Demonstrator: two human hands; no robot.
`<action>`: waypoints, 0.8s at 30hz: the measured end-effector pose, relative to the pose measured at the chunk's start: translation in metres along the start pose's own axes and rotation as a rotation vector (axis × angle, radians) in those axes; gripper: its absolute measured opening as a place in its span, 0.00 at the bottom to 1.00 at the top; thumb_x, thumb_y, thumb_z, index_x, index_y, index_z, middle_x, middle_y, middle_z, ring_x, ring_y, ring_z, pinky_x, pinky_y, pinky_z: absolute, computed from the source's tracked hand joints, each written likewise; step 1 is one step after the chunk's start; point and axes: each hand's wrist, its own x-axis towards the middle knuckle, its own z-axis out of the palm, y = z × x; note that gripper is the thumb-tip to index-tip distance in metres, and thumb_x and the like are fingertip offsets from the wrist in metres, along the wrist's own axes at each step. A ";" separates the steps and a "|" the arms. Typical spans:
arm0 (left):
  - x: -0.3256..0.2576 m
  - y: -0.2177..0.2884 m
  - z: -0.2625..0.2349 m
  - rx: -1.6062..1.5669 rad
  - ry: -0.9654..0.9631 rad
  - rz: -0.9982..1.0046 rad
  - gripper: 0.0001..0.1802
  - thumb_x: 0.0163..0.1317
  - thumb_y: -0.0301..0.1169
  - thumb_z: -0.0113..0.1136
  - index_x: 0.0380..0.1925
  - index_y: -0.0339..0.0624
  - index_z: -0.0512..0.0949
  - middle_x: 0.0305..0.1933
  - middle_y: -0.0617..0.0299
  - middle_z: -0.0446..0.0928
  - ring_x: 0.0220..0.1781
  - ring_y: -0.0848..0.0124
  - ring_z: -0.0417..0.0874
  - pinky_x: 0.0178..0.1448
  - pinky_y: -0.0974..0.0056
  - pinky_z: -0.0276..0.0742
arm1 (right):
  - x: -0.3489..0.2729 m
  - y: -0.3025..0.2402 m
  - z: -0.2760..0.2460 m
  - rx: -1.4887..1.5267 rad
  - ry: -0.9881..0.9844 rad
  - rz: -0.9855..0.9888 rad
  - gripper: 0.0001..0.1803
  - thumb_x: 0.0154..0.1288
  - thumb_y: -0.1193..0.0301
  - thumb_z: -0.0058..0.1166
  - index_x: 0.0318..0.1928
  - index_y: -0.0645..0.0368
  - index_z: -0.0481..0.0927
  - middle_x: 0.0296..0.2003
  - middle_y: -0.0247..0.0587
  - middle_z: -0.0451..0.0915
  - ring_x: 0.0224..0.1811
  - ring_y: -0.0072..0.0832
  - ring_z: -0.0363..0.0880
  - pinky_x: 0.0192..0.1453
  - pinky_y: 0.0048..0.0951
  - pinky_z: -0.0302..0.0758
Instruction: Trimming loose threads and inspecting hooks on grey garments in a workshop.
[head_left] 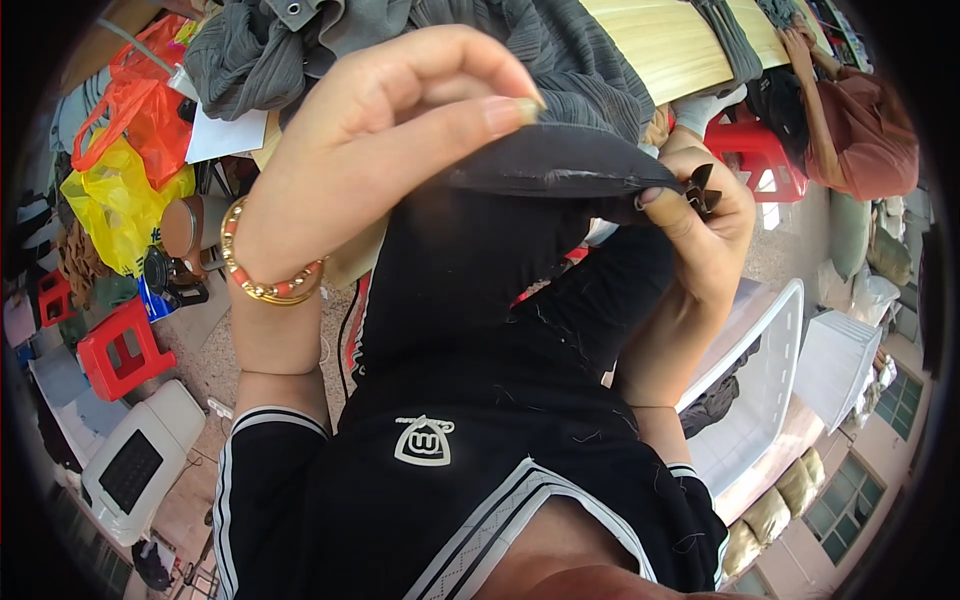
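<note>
A dark grey piece of cloth (570,162) with a curved edge and pale, lint-like marks stretches in front of my body. At its right end, my right hand (705,225) pinches the cloth between thumb and fingers. Small dark pointed blades (702,190), like thread snips, stick out of that same hand; their handles are hidden. My left hand (415,120), with bracelets at the wrist, is closed in a thumb-and-finger pinch at the cloth's upper edge. What lies between those fingertips is too small to make out. Beyond it are heaped grey ribbed garments (540,60).
A light wooden tabletop (660,40) lies beyond the garments. Red and yellow plastic bags (125,190) hang at left, above a red stool (122,348). At right stand a white bin (745,400) holding dark cloth and another red stool (765,160), near a person in a reddish top (865,135).
</note>
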 end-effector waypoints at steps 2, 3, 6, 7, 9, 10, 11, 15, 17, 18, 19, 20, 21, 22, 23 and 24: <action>-0.003 -0.005 -0.002 0.022 0.007 0.007 0.12 0.71 0.28 0.51 0.49 0.35 0.75 0.46 0.59 0.81 0.50 0.77 0.80 0.57 0.72 0.72 | -0.003 0.003 -0.011 -0.026 -0.020 -0.041 0.06 0.47 0.80 0.63 0.29 0.67 0.82 0.24 0.30 0.72 0.27 0.15 0.66 0.32 0.18 0.58; -0.004 -0.007 -0.002 0.043 0.024 0.019 0.12 0.71 0.28 0.50 0.50 0.35 0.75 0.47 0.58 0.81 0.50 0.76 0.80 0.57 0.72 0.71 | -0.005 0.005 -0.013 -0.037 -0.015 -0.055 0.06 0.47 0.80 0.63 0.29 0.67 0.82 0.23 0.31 0.73 0.27 0.15 0.66 0.32 0.18 0.58; -0.003 -0.005 -0.007 0.107 -0.007 -0.012 0.14 0.71 0.30 0.50 0.51 0.35 0.75 0.47 0.58 0.80 0.52 0.74 0.80 0.59 0.70 0.70 | -0.010 0.004 -0.016 -0.032 -0.029 -0.020 0.05 0.47 0.80 0.63 0.28 0.66 0.82 0.23 0.31 0.74 0.26 0.15 0.66 0.32 0.18 0.59; -0.004 -0.004 -0.007 0.153 -0.010 -0.023 0.14 0.71 0.31 0.50 0.51 0.35 0.75 0.47 0.59 0.80 0.52 0.74 0.79 0.59 0.69 0.70 | -0.011 0.005 -0.018 -0.027 -0.017 -0.015 0.05 0.47 0.80 0.63 0.28 0.66 0.82 0.23 0.31 0.74 0.26 0.15 0.66 0.32 0.18 0.59; -0.004 -0.004 -0.007 0.157 0.005 -0.033 0.14 0.70 0.32 0.50 0.50 0.35 0.76 0.47 0.59 0.80 0.52 0.74 0.79 0.60 0.69 0.69 | -0.013 0.010 -0.022 -0.039 -0.028 -0.020 0.05 0.49 0.80 0.63 0.30 0.66 0.82 0.24 0.30 0.74 0.26 0.15 0.67 0.33 0.18 0.59; -0.003 -0.004 -0.009 0.198 0.032 -0.048 0.14 0.70 0.32 0.51 0.49 0.35 0.77 0.47 0.60 0.80 0.52 0.75 0.78 0.60 0.70 0.68 | -0.014 0.010 -0.022 0.065 -0.026 0.005 0.06 0.51 0.80 0.63 0.32 0.66 0.81 0.25 0.29 0.73 0.27 0.15 0.66 0.33 0.18 0.59; -0.003 -0.005 -0.010 0.238 0.058 -0.062 0.14 0.70 0.33 0.52 0.48 0.36 0.77 0.46 0.60 0.79 0.52 0.76 0.78 0.60 0.70 0.68 | -0.015 0.013 -0.025 0.069 -0.017 0.006 0.06 0.51 0.80 0.63 0.32 0.66 0.81 0.25 0.29 0.73 0.27 0.15 0.66 0.33 0.18 0.59; -0.005 -0.015 -0.015 0.221 0.131 0.018 0.11 0.69 0.31 0.56 0.45 0.35 0.79 0.38 0.68 0.79 0.42 0.83 0.77 0.47 0.78 0.70 | -0.021 0.021 -0.036 0.003 0.024 -0.019 0.06 0.53 0.80 0.63 0.32 0.66 0.80 0.26 0.28 0.72 0.31 0.16 0.65 0.36 0.20 0.59; -0.007 -0.019 -0.019 0.235 0.098 -0.090 0.10 0.69 0.30 0.57 0.44 0.35 0.79 0.37 0.71 0.78 0.39 0.86 0.74 0.43 0.79 0.68 | -0.025 0.026 -0.040 0.044 0.052 0.021 0.06 0.53 0.80 0.63 0.32 0.66 0.80 0.27 0.28 0.72 0.31 0.16 0.65 0.36 0.19 0.58; -0.008 -0.021 -0.018 0.237 0.098 -0.092 0.10 0.69 0.30 0.57 0.44 0.35 0.79 0.37 0.71 0.78 0.39 0.86 0.74 0.43 0.79 0.68 | -0.026 0.027 -0.040 0.047 0.052 0.021 0.06 0.53 0.80 0.63 0.32 0.66 0.80 0.27 0.28 0.72 0.31 0.16 0.65 0.36 0.19 0.58; -0.010 -0.022 -0.016 0.198 0.116 -0.111 0.10 0.68 0.30 0.58 0.44 0.36 0.79 0.36 0.72 0.78 0.38 0.87 0.73 0.41 0.79 0.66 | -0.027 0.029 -0.039 0.014 0.058 0.008 0.06 0.53 0.79 0.63 0.32 0.66 0.80 0.27 0.28 0.72 0.31 0.16 0.64 0.36 0.19 0.58; -0.012 -0.023 -0.016 0.160 0.136 -0.130 0.09 0.68 0.29 0.58 0.44 0.36 0.79 0.35 0.73 0.77 0.37 0.87 0.72 0.39 0.80 0.65 | -0.027 0.030 -0.039 -0.018 0.062 -0.005 0.07 0.53 0.79 0.64 0.32 0.66 0.80 0.27 0.28 0.72 0.31 0.16 0.64 0.36 0.19 0.58; -0.014 -0.023 -0.017 0.165 0.141 -0.133 0.09 0.68 0.29 0.58 0.44 0.36 0.79 0.35 0.73 0.77 0.37 0.87 0.72 0.39 0.80 0.65 | -0.027 0.031 -0.041 -0.036 0.065 -0.011 0.07 0.53 0.79 0.64 0.32 0.66 0.80 0.27 0.28 0.72 0.31 0.16 0.64 0.36 0.19 0.58; -0.014 -0.023 -0.018 0.176 0.128 -0.112 0.09 0.68 0.29 0.59 0.43 0.36 0.79 0.35 0.73 0.77 0.37 0.87 0.72 0.39 0.80 0.65 | -0.029 0.030 -0.045 -0.060 0.075 -0.015 0.07 0.52 0.79 0.64 0.32 0.67 0.80 0.27 0.27 0.72 0.31 0.16 0.64 0.36 0.19 0.58; -0.014 -0.023 -0.019 0.188 0.116 -0.091 0.08 0.67 0.29 0.59 0.42 0.36 0.79 0.34 0.74 0.77 0.36 0.87 0.72 0.38 0.80 0.64 | -0.030 0.026 -0.049 -0.059 0.078 -0.001 0.07 0.53 0.79 0.64 0.32 0.66 0.80 0.27 0.27 0.72 0.31 0.15 0.64 0.36 0.19 0.58; -0.014 -0.021 -0.019 0.189 0.113 -0.091 0.08 0.67 0.29 0.59 0.42 0.36 0.79 0.34 0.74 0.77 0.36 0.87 0.72 0.38 0.80 0.64 | -0.033 0.025 -0.052 -0.045 0.110 0.010 0.07 0.53 0.78 0.65 0.32 0.66 0.80 0.27 0.27 0.72 0.31 0.15 0.64 0.37 0.18 0.58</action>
